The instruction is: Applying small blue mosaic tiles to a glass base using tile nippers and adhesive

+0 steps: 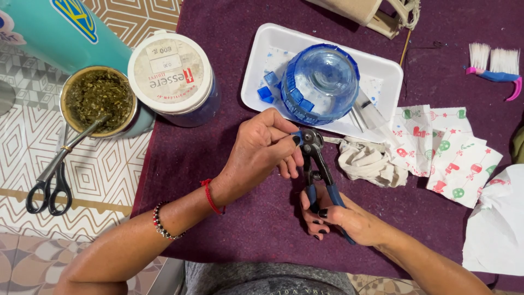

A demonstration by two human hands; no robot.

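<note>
While right hand [341, 216] grips nippers [316, 164], left hand [262, 147] feeds tile [297, 134].

Blue-handled nippers [316, 169]: handles gripped in right hand [341, 218], dark head raised toward left hand [262, 150]. Small blue tile piece [296, 135]: pinched at left fingertips, set against the nipper head; whether it is bitten cannot be told.

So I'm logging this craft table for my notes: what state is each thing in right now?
Left hand: pinching a small blue tile at the nipper head.
Right hand: closed around the nipper handles.
Nippers: held upright, head on the tile.
Blue glass bowl: upside down in the white tray, partly tiled.
Round tub: lid on.
Scissors: closed, lying flat.
Gourd cup: full of herb, straw in.
</note>
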